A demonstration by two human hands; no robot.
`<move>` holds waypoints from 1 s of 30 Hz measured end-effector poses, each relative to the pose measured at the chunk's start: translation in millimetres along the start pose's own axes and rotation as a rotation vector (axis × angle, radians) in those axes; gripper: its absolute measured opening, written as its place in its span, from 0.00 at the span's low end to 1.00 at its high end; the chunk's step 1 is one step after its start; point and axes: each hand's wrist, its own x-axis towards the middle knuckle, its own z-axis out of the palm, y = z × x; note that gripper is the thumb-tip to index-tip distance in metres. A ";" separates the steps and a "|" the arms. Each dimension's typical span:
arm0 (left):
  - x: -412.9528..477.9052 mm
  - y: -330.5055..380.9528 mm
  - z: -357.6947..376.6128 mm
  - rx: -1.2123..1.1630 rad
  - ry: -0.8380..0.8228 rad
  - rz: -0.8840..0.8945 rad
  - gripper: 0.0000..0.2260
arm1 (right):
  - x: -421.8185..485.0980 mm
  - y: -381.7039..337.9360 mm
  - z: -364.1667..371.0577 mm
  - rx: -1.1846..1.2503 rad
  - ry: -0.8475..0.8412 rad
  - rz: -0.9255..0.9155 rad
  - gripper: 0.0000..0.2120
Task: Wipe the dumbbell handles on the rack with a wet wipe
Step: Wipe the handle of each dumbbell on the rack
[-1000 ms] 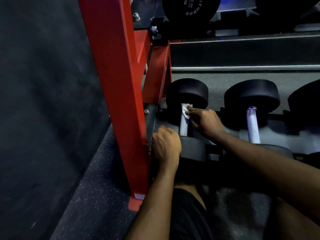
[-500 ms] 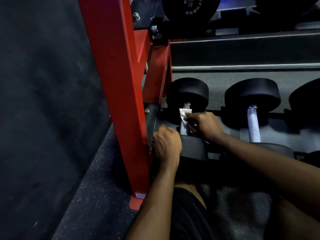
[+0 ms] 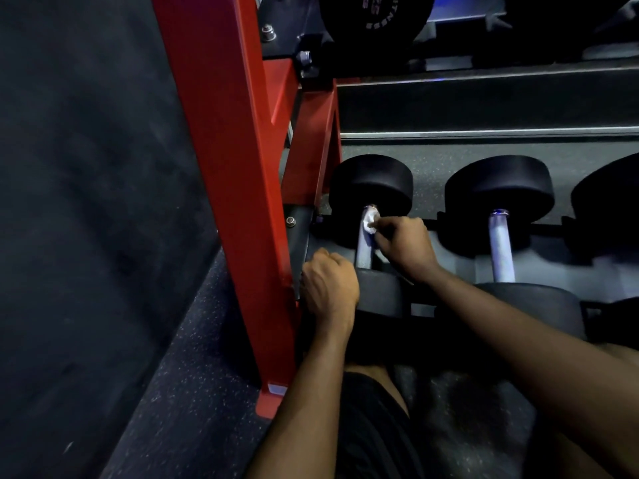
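I see the red steel rack upright on the left, with the bottom shelf running to the right of it. The leftmost black round-headed dumbbell lies in its cradle just beside the upright. A second black dumbbell sits near it on the right.

I judge these to be heavy, rigid and well seated, so they should not roll under a wipe. There is no need to lift them, only to work round each bar.

The pale metal handle of the first dumbbell looks smooth and probably slick when damp.

My left hand is clenched in a fist against the near head. I cannot see whether anything is under its fingers.

My right hand pinches the small white wet wipe against the far end of that handle. The wipe is soft, limp and bunched, so I would hold it wrapped round the bar.
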 end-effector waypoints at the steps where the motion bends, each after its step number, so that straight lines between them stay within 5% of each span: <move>1: -0.2 0.1 0.0 -0.002 0.000 0.000 0.13 | 1.0 -1.4 2.1 0.044 0.022 0.039 0.08; 8: 0.9 -1.0 1.6 -0.003 0.010 -0.005 0.13 | 3.0 -10.5 11.7 0.162 0.048 0.336 0.08; 14: 1.7 -1.6 2.3 -0.007 0.006 -0.002 0.13 | 27.9 -10.5 26.4 0.533 -0.076 0.582 0.08; 23: 1.4 -1.7 1.7 0.015 0.003 0.012 0.13 | 28.4 -7.7 26.6 0.848 -0.090 0.673 0.07; 26: 1.4 -0.3 1.3 0.010 0.009 0.010 0.12 | 34.4 -4.2 31.3 0.865 -0.094 0.729 0.19; 30: 1.4 -0.5 1.0 0.006 0.009 0.006 0.13 | 26.2 -3.1 24.0 0.941 -0.051 0.752 0.07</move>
